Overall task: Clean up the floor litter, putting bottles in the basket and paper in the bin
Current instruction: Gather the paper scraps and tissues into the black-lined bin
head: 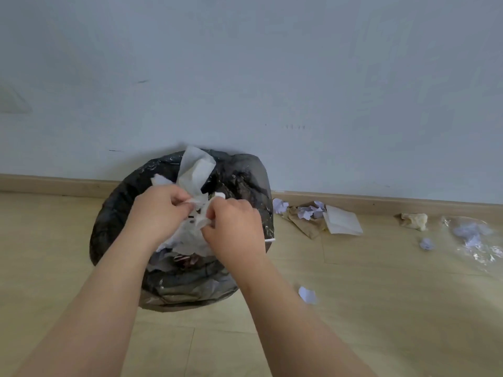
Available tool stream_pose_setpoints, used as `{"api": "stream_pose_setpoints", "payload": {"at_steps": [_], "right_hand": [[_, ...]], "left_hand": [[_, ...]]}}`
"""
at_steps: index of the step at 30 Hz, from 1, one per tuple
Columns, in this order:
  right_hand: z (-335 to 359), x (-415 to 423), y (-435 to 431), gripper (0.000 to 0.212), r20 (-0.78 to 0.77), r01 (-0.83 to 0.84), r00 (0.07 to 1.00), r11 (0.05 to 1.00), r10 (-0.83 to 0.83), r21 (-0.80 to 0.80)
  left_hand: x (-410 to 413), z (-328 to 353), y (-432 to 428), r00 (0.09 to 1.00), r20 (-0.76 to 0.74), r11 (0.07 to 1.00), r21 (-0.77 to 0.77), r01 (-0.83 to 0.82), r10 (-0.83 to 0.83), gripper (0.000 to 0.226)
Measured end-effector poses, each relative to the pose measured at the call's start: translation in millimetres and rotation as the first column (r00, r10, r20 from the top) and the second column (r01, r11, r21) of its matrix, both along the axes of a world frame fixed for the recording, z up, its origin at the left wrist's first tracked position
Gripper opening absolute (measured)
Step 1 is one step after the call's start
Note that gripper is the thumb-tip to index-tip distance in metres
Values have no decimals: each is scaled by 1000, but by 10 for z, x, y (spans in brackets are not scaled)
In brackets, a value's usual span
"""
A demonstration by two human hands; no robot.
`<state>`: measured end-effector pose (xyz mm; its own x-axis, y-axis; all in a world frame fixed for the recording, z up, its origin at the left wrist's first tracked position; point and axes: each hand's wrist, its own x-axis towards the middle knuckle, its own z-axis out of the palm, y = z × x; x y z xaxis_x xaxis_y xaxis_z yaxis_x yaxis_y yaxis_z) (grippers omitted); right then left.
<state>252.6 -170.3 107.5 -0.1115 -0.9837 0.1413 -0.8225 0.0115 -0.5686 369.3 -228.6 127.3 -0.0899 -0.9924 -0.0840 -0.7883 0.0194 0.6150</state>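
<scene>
View: head, looking down at a wooden floor (381, 308) by a pale wall.
Bin (122, 213): round, lined with a black plastic bag, standing at the centre against the skirting board (54, 183). White paper and dark scraps lie inside.
Left hand (160, 210): over the bin's mouth, at 9 o'clock of the other hand. Its grip is closed, fingers pinching the white paper (196, 170).
Right hand (234, 227): just beside the left, at 3 o'clock of it. Its grip is curled on the same sheet.
White paper: bunched between both hands above the bin, one flat flap standing toward 12 o'clock over the far rim.
Brown paper (299, 224): crumpled on the floor at 3 o'clock of the bin, near the skirting, with white paper balls (306, 212) on it.
Folded white sheet (343, 220): touching the brown paper's 3 o'clock side.
Yellowish wad (415, 220): further toward 3 o'clock, apart from the sheet.
Clear plastic (473, 238): at the view's 3 o'clock edge, with white scraps in it.
Small paper ball (426, 244): just beside the plastic, at its 9 o'clock.
Lone paper ball (307, 294): at 5 o'clock of the bin, beside the right forearm.
</scene>
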Motion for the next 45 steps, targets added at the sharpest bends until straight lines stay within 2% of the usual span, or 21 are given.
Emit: {"api": "stream_pose_setpoints", "payload": {"at_steps": [2, 4, 5, 7, 9, 12, 15, 19, 24, 27, 31, 34, 37, 39, 42, 45], "right_hand": [[-34, 16, -19, 19, -226, -80, 968, 989, 108, 128], [-30, 3, -33, 26, -329, -129, 920, 957, 213, 259], [-21, -14, -36, 29, -360, -142, 898, 941, 254, 308], [16, -38, -33, 30, -382, -168, 868, 912, 317, 375], [73, -65, -16, 30, -362, -192, 871, 908, 333, 372], [190, -143, -1, 27, -269, -198, 925, 945, 268, 261], [297, -317, 17, 19, -89, -167, 978, 966, 187, 197], [340, -585, 83, 10, 87, -65, 995, 990, 54, 123], [264, -988, 255, 7, 222, 58, 971, 988, -89, 141], [131, -1373, 452, 9, 263, 170, 943, 975, -204, 146], [-208, -1969, 924, 5, 301, 385, 832, 877, -465, 288], [-546, -2392, 1370, 8, 228, 585, 701, 727, -676, 360], [-752, -2689, 1744, 13, 152, 706, 590, 597, -793, 380], [-817, -2850, 1941, 18, 134, 732, 563, 568, -815, 377], [-870, -3068, 2144, 21, 141, 727, 568, 574, -811, 377], [-904, -3261, 2297, 21, 162, 730, 556, 573, -815, 372]], "left_hand": [[45, -62, -13, 953, 268, 990, 59, 132, -143, 17], [55, -83, -11, 832, 435, 937, 201, 285, -345, 20], [58, -78, -7, 778, 459, 900, 285, 329, -429, 23], [65, -32, -2, 731, 434, 835, 426, 349, -527, 34], [79, 58, -6, 723, 413, 805, 488, 339, -555, 51], [78, 244, -18, 715, 432, 811, 482, 332, -549, 71], [47, 414, -33, 719, 452, 830, 453, 325, -528, 70], [-77, 622, 16, 762, 487, 902, 292, 318, -426, 61], [-673, 612, 174, 860, 350, 915, -21, 403, -371, 38], [-1154, 457, 349, 846, 272, 866, -74, 494, -459, 28], [-1794, 105, 680, 789, 153, 797, -13, 604, -595, 24], [-2281, -153, 1002, 734, 78, 738, 66, 672, -675, 24], [-2671, -350, 1304, 668, 24, 663, 151, 733, -744, 26], [-2866, -486, 1447, 640, 8, 627, 214, 749, -768, 27], [-3060, -696, 1576, 618, 12, 595, 284, 752, -786, 29], [-3189, -866, 1627, 627, 32, 603, 313, 733, -779, 31]]}}
